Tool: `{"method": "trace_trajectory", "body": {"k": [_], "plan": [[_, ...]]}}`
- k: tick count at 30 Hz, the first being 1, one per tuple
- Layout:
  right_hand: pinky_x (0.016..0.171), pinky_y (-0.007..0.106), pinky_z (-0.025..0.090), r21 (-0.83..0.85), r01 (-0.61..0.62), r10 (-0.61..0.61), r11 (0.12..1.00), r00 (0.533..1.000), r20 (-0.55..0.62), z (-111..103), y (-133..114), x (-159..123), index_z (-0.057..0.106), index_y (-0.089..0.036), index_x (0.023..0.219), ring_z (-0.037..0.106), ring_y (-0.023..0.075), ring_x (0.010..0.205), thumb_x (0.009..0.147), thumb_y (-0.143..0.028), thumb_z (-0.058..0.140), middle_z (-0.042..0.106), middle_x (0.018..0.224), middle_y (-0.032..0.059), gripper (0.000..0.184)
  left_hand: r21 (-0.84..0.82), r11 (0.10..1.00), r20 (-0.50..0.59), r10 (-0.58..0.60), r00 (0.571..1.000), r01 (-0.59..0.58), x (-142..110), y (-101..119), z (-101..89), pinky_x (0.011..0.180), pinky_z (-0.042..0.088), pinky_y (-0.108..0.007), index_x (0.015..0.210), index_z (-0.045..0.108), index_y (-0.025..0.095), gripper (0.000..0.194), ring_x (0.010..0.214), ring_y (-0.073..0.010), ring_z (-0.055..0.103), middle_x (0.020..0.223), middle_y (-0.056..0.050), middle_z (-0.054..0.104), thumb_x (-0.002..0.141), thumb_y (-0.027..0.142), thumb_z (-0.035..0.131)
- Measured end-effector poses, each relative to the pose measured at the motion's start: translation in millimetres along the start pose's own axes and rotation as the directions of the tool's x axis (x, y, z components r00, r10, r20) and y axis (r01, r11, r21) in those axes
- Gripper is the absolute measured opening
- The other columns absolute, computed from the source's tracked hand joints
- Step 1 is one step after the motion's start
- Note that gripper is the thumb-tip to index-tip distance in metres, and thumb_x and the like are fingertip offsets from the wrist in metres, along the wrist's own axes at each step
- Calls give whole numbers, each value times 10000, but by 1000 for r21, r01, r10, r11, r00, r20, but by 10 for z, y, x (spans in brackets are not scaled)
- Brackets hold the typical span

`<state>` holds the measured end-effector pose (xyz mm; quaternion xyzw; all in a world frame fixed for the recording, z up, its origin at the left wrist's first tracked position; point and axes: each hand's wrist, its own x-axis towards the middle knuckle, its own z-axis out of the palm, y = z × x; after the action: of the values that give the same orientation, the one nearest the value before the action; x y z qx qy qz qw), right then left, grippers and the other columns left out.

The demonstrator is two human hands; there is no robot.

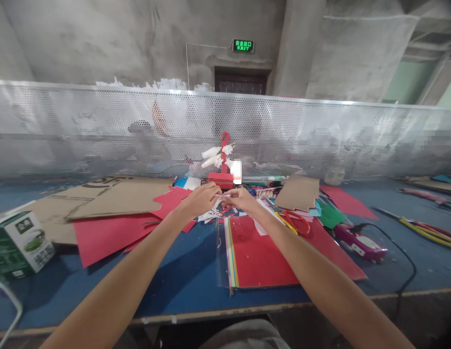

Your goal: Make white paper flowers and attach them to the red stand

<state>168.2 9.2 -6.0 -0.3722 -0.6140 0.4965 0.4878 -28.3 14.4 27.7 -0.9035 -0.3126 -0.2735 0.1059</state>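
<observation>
My left hand [206, 198] and my right hand [240, 198] meet over the middle of the table, fingers closed in a pinch. Between their fingertips is a small white strip [223, 195], thin like paper, its exact kind too small to tell. Just below my left hand lies a loose pile of white strips [210, 214]. Behind the hands stands a red paper craft [224, 160] with a looped top and a red box-like base. White paper flowers [212, 157] are fixed to its upright. Beside it a bright screen [236, 170] stands upright.
Red sheets in a clear sleeve [264, 257] lie under my right forearm, with red-handled scissors [298, 222] near. Cardboard [118, 198] and red paper [107, 237] lie left, beside a green-and-white carton [24, 245]. A purple device [360, 244] with a cable and yellow-handled scissors [420, 228] lie right.
</observation>
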Motion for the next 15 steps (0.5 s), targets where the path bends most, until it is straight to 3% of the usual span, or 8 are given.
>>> {"method": "trace_trajectory", "body": {"k": [8,11,15], "plan": [[647,243,554,28,32,-30,999,998,-53,-4,4,8,724,-156,816,707,174,725,606,-431,842,732,726,53,366,-68,997,11,40,999,-40,3,-2,8,886,450,-347,1011,637,211,243,997,-217,588,1025,-73,626,874,150,446],[640,226,543,59,29,-25,998,997,-70,-6,-16,3,718,-156,805,697,160,720,608,-409,841,725,727,46,344,-188,981,-18,33,999,-36,-9,38,-81,946,438,-368,1033,630,203,232,1042,-219,573,1067,-83,613,905,210,437],[632,213,528,144,14,0,989,996,-94,16,-87,-24,704,-154,774,684,142,700,569,-352,859,713,731,32,325,-395,918,21,-34,999,40,-29,68,-122,982,435,-389,1252,530,233,352,1168,-229,534,1284,-108,545,920,337,480]]}}
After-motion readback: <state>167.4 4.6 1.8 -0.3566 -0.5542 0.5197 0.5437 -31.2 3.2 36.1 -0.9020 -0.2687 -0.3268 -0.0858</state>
